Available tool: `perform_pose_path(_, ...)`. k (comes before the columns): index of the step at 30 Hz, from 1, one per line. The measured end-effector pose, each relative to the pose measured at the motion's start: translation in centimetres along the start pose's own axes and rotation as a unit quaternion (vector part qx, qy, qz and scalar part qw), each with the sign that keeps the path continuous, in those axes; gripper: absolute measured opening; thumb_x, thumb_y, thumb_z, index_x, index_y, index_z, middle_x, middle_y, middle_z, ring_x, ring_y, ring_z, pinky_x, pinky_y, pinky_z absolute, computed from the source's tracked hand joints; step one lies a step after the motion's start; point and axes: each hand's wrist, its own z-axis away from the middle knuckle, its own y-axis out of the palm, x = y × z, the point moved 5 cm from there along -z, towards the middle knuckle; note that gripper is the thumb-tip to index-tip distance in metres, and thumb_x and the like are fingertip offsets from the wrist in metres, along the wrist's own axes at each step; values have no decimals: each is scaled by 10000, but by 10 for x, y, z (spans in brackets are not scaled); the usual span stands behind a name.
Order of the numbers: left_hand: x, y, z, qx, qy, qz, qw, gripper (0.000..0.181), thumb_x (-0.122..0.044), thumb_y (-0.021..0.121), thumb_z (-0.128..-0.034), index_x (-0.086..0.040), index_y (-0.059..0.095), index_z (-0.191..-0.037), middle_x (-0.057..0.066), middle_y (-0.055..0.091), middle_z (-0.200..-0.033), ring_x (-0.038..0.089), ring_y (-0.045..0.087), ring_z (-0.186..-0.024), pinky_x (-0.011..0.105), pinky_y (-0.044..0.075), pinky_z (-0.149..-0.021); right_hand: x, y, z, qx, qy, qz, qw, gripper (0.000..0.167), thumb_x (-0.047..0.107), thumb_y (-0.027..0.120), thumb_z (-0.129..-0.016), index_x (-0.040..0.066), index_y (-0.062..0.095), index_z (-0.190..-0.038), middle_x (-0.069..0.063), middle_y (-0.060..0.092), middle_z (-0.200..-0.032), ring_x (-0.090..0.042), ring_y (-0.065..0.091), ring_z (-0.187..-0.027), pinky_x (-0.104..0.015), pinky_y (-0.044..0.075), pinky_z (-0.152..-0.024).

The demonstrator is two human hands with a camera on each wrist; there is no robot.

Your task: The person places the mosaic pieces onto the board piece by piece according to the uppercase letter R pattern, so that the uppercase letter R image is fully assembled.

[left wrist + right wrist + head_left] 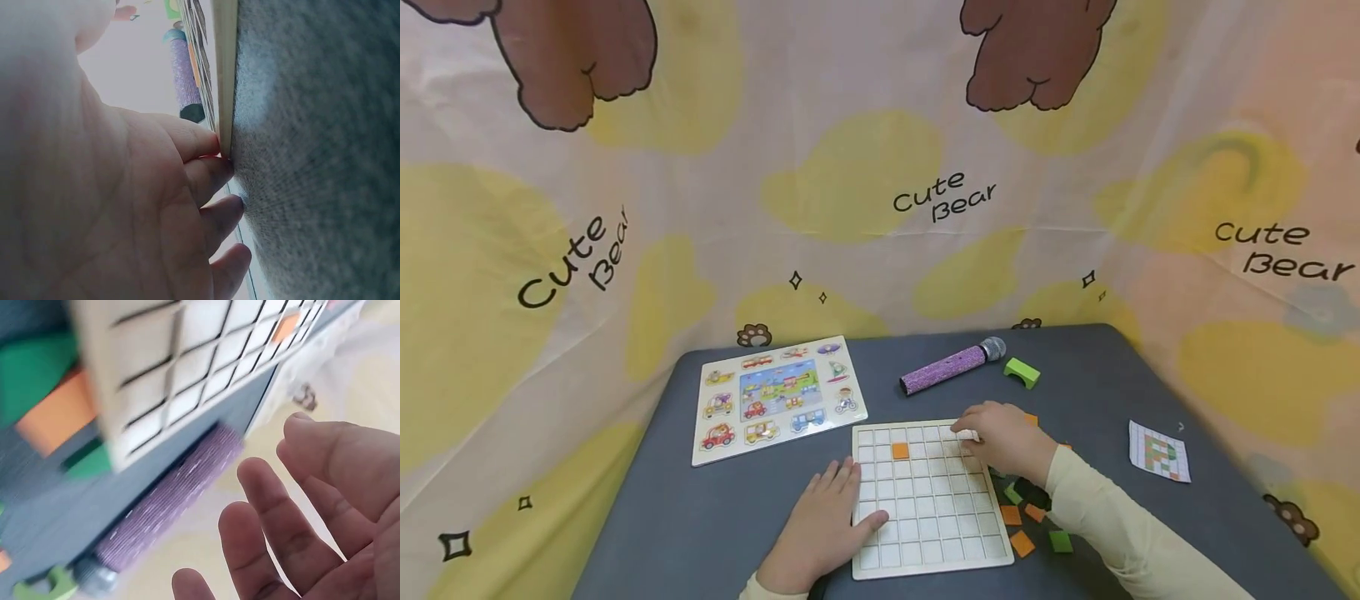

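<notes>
A white grid board (934, 506) lies on the table, with one orange square tile (900, 451) in an upper cell. My left hand (822, 529) rests at the board's left side, thumb over the surface and fingertips against its edge; the left wrist view shows these fingers fairly straight. Over the board's upper right corner hovers my right hand (1011, 442). Its fingers are loosely bent in the right wrist view, and no tile shows between thumb and fingers. Beside the board's right edge lie loose orange tiles (1022, 544) and green tiles (1061, 542), partly hidden by the right arm.
A vehicle picture puzzle board (831, 423) lies at the back left. Behind the grid board are a purple glittery microphone (943, 369) and a green arch block (1022, 372). A paper card with a coloured grid pattern (1159, 452) lies at the right. A printed cloth hangs behind the table.
</notes>
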Motion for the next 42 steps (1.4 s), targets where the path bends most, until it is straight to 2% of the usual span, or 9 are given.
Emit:
perform_pose_path(6,-1,0,-1,75,-14,-20,10000,948,-696,517,-1032,62,430,-1594,224,372,-1672,446,331,-1544,642,293,-1217,-39,-5,23,19,515,-43,9987,260,145,868,-915,137,833,-1173,-30,758,-1146,-270,712,-1058,-457,622,-854)
perform_pose_path(12,-1,0,0,69,-7,-81,9999,957,-703,515,-1029,66,429,-1593,225,373,-1671,446,337,-1541,642,297,-1214,-66,-2,43,17,720,36,9974,224,138,860,-910,129,838,-1133,-54,765,-1125,-304,723,-1038,-481,621,-819)
perform_pose_path(16,1,1,0,119,-43,-99,9999,970,-720,505,-1024,57,424,-1600,219,365,-1677,444,332,-1544,643,294,-1216,-77,5,52,147,772,28,9969,237,81,856,-888,127,838,-1120,-51,764,-1123,-305,719,-1020,-510,615,-826)
perform_pose_path(21,1,0,-1,154,-68,-99,9998,966,-713,514,-1024,57,425,-1599,218,368,-1676,443,336,-1542,642,296,-1216,-83,14,56,214,696,-173,9972,284,-8,818,-878,107,828,-1137,-34,766,-1121,-295,707,-1031,-549,596,-907)
perform_pose_path(27,-1,0,0,123,-42,-106,9999,963,-708,519,-1024,61,427,-1596,220,373,-1673,445,340,-1540,642,304,-1212,-87,20,53,176,720,-65,9972,231,45,830,-879,105,837,-1101,1,764,-1035,-191,678,-888,-474,614,-819)
perform_pose_path(31,0,0,0,137,-44,-96,9999,964,-712,516,-1024,57,427,-1598,220,369,-1676,447,337,-1540,642,302,-1212,-76,20,45,86,582,107,9982,172,119,869,-862,126,845,-1032,41,753,-958,-146,648,-823,-417,606,-761)
perform_pose_path(38,0,-2,1,53,2,-127,9999,952,-702,520,-1028,61,437,-1591,226,380,-1667,454,346,-1534,641,313,-1207,-28,13,21,-274,-447,349,9980,133,179,924,-840,161,856,-953,68,772,-921,-160,688,-860,-407,608,-770)
perform_pose_path(42,-1,-1,0,32,37,-85,10000,944,-696,519,-1032,59,437,-1592,226,382,-1666,454,347,-1533,640,318,-1204,-3,12,4,-252,-760,272,9964,109,172,908,-858,160,862,-955,60,787,-943,-166,695,-894,-427,601,-785)
